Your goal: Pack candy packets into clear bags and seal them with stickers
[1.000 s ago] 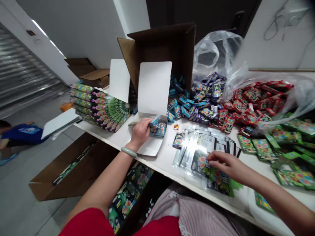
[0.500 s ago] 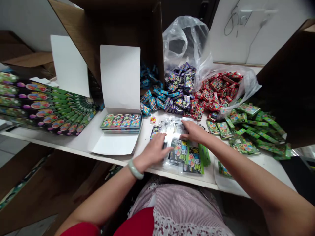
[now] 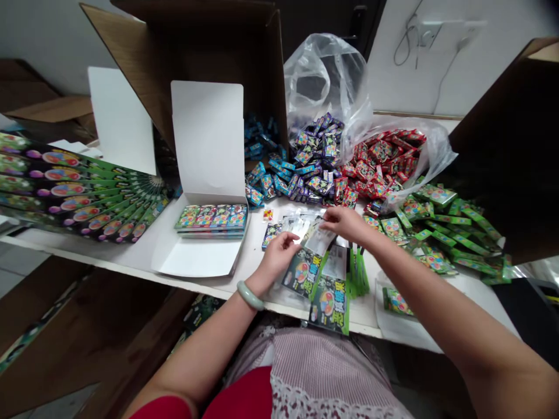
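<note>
My left hand [image 3: 279, 256], with a pale bangle at the wrist, is closed on the left edge of a printed plastic packet [image 3: 303, 273], black and green with a round colourful picture. On the packet's clear upper end, the fingers of my right hand [image 3: 343, 224] are pinched together. A second printed packet [image 3: 329, 305] lies below and to the right, its lower end past the table's front edge. Under and behind my hands are more clear packets, partly hidden. Just right of them stands a row of green-edged packets [image 3: 358, 273].
A white box [image 3: 205, 139] with small colourful packs is on the left, beside fanned display cards [image 3: 87, 192]. Blue [image 3: 262, 180], purple [image 3: 323, 145], red [image 3: 379, 157] and green [image 3: 463, 227] small boxes lie heaped behind. Large cartons [image 3: 218, 46] flank the table.
Both hands have closed their fingers on a packet, which is now tilted. The lower packet has slid toward me, over the table edge. The view has shifted slightly.
</note>
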`<state>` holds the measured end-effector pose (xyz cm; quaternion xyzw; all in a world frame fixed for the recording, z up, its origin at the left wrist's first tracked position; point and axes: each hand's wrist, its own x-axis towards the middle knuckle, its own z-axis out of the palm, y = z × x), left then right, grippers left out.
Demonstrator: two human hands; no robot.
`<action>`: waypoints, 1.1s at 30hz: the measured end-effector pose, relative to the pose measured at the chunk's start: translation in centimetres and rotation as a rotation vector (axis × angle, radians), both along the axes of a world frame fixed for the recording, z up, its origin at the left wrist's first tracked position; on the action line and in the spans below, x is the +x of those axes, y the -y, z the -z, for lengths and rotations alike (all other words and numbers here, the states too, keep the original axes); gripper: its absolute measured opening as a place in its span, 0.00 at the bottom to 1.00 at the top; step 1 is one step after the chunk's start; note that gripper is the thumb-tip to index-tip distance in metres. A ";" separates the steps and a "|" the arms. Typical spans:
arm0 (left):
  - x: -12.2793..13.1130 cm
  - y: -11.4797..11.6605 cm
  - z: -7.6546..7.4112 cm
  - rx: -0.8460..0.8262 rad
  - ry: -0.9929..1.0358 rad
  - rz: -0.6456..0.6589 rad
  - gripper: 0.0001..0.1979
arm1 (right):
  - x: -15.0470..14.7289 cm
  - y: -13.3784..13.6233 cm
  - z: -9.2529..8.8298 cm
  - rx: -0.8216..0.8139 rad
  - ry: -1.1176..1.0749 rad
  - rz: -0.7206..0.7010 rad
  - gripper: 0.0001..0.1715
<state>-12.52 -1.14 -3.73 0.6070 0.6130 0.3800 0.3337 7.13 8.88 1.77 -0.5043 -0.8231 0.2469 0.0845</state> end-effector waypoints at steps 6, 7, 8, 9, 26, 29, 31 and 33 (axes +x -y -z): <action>-0.4 0.1 -4.2 0.246 0.017 0.162 0.07 | 3.0 0.3 -4.7 -0.514 -0.386 -0.197 0.12; -0.4 0.3 -4.8 0.316 -0.055 0.213 0.07 | 3.1 0.6 -5.0 -0.540 -0.410 -0.167 0.12; -0.4 0.5 -5.4 0.372 -0.144 0.253 0.09 | 3.2 1.0 -5.1 -0.542 -0.442 -0.127 0.12; -0.3 0.8 -5.8 0.404 -0.241 0.279 0.11 | 3.1 1.3 -5.2 -0.538 -0.483 -0.096 0.13; -0.5 1.8 -7.6 0.239 0.028 0.051 0.08 | 2.0 8.7 -5.4 0.294 -0.760 0.170 0.32; 0.0 2.1 -7.4 0.120 0.292 0.045 0.09 | 1.0 10.8 -2.7 -0.119 -0.874 0.117 0.36; 0.9 2.3 -6.6 0.001 0.502 0.072 0.12 | 0.4 11.6 -1.2 -0.370 -0.930 0.094 0.24; 1.8 2.6 -5.7 -0.130 0.756 0.103 0.15 | 0.2 11.9 -0.3 -0.422 -0.942 0.158 0.15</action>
